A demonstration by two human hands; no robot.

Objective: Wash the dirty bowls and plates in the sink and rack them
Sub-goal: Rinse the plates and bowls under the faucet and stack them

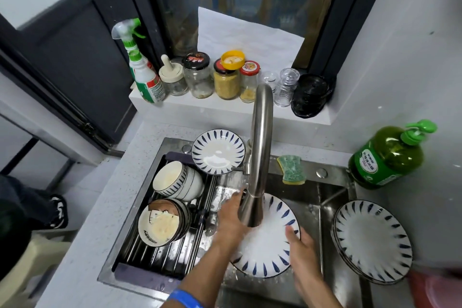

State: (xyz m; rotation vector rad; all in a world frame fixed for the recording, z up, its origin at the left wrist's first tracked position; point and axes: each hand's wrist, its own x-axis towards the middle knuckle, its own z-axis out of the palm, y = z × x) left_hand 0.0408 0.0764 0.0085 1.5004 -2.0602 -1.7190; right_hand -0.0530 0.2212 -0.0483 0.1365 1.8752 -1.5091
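Note:
A white plate with blue dashes (267, 255) is held over the sink (332, 197) under the running tap (260, 155). My left hand (231, 220) grips its left edge and my right hand (300, 247) holds its right rim. On the roll-up rack (160, 255) at the left lie two stacks of bowls on their sides, one white with blue stripes (177, 181) and one with a cartoon print (162, 224). A washed plate (218, 151) leans at the rack's far end. Stacked plates (372, 240) rest at the sink's right edge.
A green and yellow sponge (293, 169) lies on the sink's back ledge. A green dish soap bottle (386, 157) stands at the right. Jars (226, 77), a spray bottle (142, 67) and a black bag (311, 95) line the windowsill behind the tap.

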